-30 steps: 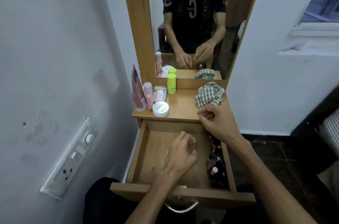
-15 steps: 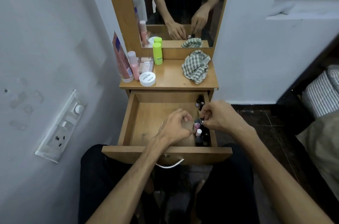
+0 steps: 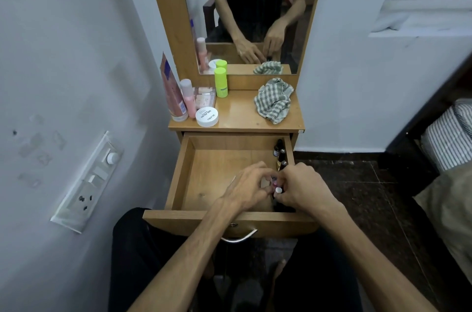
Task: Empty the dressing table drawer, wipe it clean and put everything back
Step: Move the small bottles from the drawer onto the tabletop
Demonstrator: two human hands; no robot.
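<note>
The wooden drawer (image 3: pixel 204 174) stands pulled out, its left floor bare. Small nail polish bottles (image 3: pixel 280 154) line its right wall. Over the drawer's right front, my left hand (image 3: pixel 246 188) and my right hand (image 3: pixel 300 188) meet, fingers curled around small bottles (image 3: pixel 276 187) with pink and white caps. How many each hand holds is hidden by the fingers. A checked cloth (image 3: pixel 274 101) lies crumpled on the right of the table top (image 3: pixel 242 112).
On the table top's left stand a pink tube (image 3: pixel 172 92), a pink bottle (image 3: pixel 188 97), a green bottle (image 3: pixel 221 82), a palette (image 3: pixel 205 99) and a white jar (image 3: pixel 207 117). Behind is a mirror (image 3: pixel 250 13). A switch panel (image 3: pixel 88 181) sits on the left wall; a bed (image 3: pixel 449 138) is at right.
My right hand came down from the table top edge into the drawer and met my left hand over the small bottles. The camera tilted down.
</note>
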